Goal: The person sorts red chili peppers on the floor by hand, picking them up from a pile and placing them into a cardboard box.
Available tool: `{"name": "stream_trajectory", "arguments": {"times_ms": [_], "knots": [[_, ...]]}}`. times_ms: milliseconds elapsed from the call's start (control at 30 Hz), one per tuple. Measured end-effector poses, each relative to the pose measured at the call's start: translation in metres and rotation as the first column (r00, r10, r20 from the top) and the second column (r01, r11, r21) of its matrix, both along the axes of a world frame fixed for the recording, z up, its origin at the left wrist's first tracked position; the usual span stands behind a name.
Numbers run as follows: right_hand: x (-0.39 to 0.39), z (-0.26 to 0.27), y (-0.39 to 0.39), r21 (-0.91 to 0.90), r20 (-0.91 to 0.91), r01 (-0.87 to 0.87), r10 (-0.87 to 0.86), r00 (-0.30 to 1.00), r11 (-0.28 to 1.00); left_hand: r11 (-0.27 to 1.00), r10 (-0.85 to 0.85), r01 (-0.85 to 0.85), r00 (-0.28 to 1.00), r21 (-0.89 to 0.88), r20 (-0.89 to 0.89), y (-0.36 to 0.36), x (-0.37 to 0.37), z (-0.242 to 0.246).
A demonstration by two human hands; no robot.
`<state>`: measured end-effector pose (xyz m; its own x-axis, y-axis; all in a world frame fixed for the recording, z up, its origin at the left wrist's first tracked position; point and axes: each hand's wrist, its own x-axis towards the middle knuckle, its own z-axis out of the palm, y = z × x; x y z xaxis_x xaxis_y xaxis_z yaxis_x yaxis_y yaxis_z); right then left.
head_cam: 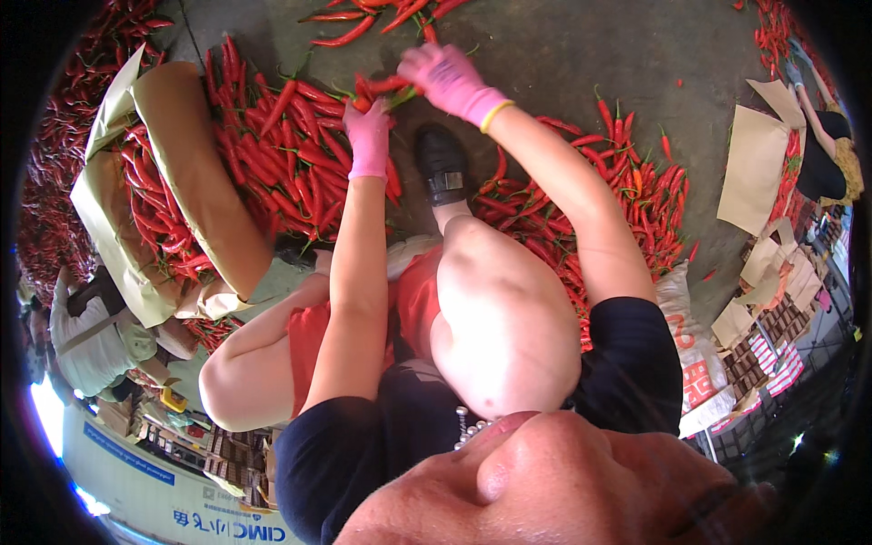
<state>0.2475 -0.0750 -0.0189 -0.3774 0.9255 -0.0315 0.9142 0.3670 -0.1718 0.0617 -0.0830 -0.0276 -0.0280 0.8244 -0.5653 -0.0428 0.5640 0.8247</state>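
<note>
My left hand (368, 139), in a pink glove, is closed around red chili peppers (362, 95) with green stems, at the right edge of a large chili heap (293, 157). Just to its right is my right hand (446, 78), also gloved in pink, with a yellow cuff edge. Its fingers are blurred close to a chili's green stem, and I cannot tell whether they grip anything. More loose chilies (347, 30) lie on the concrete floor beyond both hands.
An open, paper-lined box of chilies (160, 204) stands at left. Another chili heap (633, 191) lies right of my black shoe (441, 163). A white woven sack (691, 340) is behind my right arm. Other people work at the far right (824, 150) and left (92, 334).
</note>
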Motion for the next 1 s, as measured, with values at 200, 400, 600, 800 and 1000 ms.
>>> {"name": "stream_trajectory", "arguments": {"times_ms": [200,400,600,800,1000], "knots": [[0.039,0.009,-0.038,-0.501,0.093,-0.04,0.1,0.991,0.864,0.997,-0.07,0.074,0.979,0.016,-0.193,0.019,-0.073,-0.002],[0.086,0.002,0.041,-0.13,-0.384,0.369,-0.39,0.837,0.92,0.942,-0.207,0.238,0.967,0.239,-0.147,0.088,0.049,0.02],[0.069,-0.049,0.032,-0.105,-0.119,0.463,-0.473,0.873,0.88,0.816,-0.563,0.569,0.822,-0.096,0.09,0.072,0.031,-0.041],[0.097,-0.005,-0.033,-0.859,-0.178,0.351,-0.86,0.478,0.372,0.956,0.102,0.011,0.924,-0.292,0.369,0.035,-0.071,-0.016],[0.12,0.015,-0.095,-0.914,-0.051,0.338,-0.888,0.458,0.227,0.931,-0.349,0.358,0.931,0.075,-0.108,0.067,0.009,0.029]]}}
